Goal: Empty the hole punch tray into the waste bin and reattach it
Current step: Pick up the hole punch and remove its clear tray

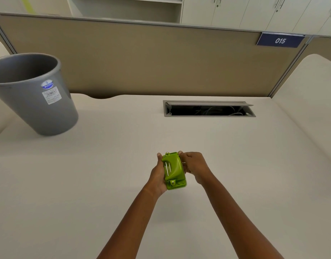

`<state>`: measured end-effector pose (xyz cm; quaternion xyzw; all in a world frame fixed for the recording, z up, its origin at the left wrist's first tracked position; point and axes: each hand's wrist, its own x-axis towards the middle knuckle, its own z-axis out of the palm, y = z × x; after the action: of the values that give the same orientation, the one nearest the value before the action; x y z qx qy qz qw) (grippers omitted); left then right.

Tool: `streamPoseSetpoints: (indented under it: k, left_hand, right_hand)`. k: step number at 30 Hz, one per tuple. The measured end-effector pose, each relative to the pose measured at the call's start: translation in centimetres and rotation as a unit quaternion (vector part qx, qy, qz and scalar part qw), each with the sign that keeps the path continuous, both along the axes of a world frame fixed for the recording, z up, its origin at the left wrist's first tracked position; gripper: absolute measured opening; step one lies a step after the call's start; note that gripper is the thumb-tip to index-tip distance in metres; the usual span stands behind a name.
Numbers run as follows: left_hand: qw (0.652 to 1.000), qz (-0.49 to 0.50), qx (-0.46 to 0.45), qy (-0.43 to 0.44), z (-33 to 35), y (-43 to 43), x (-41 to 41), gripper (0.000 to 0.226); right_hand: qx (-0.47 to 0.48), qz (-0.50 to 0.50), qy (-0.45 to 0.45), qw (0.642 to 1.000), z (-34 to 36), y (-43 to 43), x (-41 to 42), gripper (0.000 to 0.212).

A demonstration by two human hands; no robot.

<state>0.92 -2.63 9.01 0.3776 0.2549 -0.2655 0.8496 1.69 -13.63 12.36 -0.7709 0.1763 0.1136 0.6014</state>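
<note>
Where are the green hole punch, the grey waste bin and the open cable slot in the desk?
green hole punch [173,170], head view, on its green top cover.
grey waste bin [30,103], head view, on its outer side wall.
cable slot [207,110], head view, on its dark opening.

A: Surface?
B: Pale cream laminate desk [86,184], curved cutout at its back edge, matte, evenly lit.
A: Behind it?
B: Tan fabric partition panel [142,58] with grey metal trim, blue "015" number plate [280,40] top right. Grey-framed cable hatch [209,108] in the desk, lid ajar, cables inside. White cabinets [254,12] beyond.
</note>
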Motion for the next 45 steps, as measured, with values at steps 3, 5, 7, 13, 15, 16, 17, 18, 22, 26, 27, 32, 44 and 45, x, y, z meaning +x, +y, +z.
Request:
streamPoseSetpoints:
  k: [3,5,7,13,15,16,17,18,22,26,27,32,44,45]
  left_hand:
    - [0.999,-0.010,0.036,-0.003,0.3,0.1,0.0,0.056]
    - [0.998,-0.013,0.055,-0.007,0.5,0.1,0.0,0.055]
    - [0.998,-0.016,0.068,-0.012,0.5,0.2,0.1,0.055]
    - [0.996,-0.022,0.079,-0.025,0.6,0.2,0.0,0.055]
    - [0.996,-0.025,0.079,-0.034,0.5,0.2,0.1,0.055]
    - [0.996,-0.027,0.081,-0.037,0.5,0.2,0.1,0.055]
    - [0.995,-0.028,0.084,-0.043,0.4,0.2,0.2,0.055]
    - [0.994,-0.029,0.090,-0.050,0.3,0.2,0.2,0.055]
    - [0.991,-0.030,0.114,-0.062,0.4,0.3,0.3,0.055]
    - [0.998,0.012,0.053,-0.017,0.7,0.5,0.5,0.051]
    - [0.999,0.028,0.028,-0.009,0.6,0.7,0.8,0.051]
    - [0.992,0.094,-0.084,-0.003,0.4,1.7,2.6,0.065]
    - [0.978,0.088,-0.148,-0.117,0.3,2.2,3.4,0.055]
    - [0.977,0.090,-0.151,-0.119,0.3,2.2,3.5,0.053]
  right_hand:
    - [0.058,-0.011,0.031,0.998,0.0,0.0,0.0,0.040]
    - [0.121,-0.017,0.063,0.991,0.4,0.0,-0.2,0.034]
    - [0.194,-0.028,0.087,0.977,0.7,0.1,-0.3,0.029]
    - [0.208,-0.068,0.107,0.970,0.7,0.5,-0.2,0.030]
    - [0.200,-0.078,0.109,0.971,0.6,0.7,0.0,0.031]
    - [0.203,-0.085,0.111,0.969,0.6,0.8,0.1,0.032]
    - [0.213,-0.094,0.116,0.966,0.6,0.9,0.2,0.032]
    - [0.234,-0.103,0.125,0.959,0.6,1.0,0.3,0.031]
    - [0.283,-0.098,0.141,0.944,0.6,0.9,0.3,0.028]
    - [0.262,-0.035,0.095,0.960,1.2,0.6,-0.5,0.026]
    - [0.251,-0.015,0.086,0.964,1.2,0.5,-0.7,0.028]
    - [0.269,0.015,0.076,0.960,0.6,0.5,-2.2,0.030]
    - [0.405,-0.092,0.109,0.903,1.6,0.7,-2.1,0.027]
    - [0.414,-0.100,0.113,0.898,1.7,0.7,-2.1,0.027]
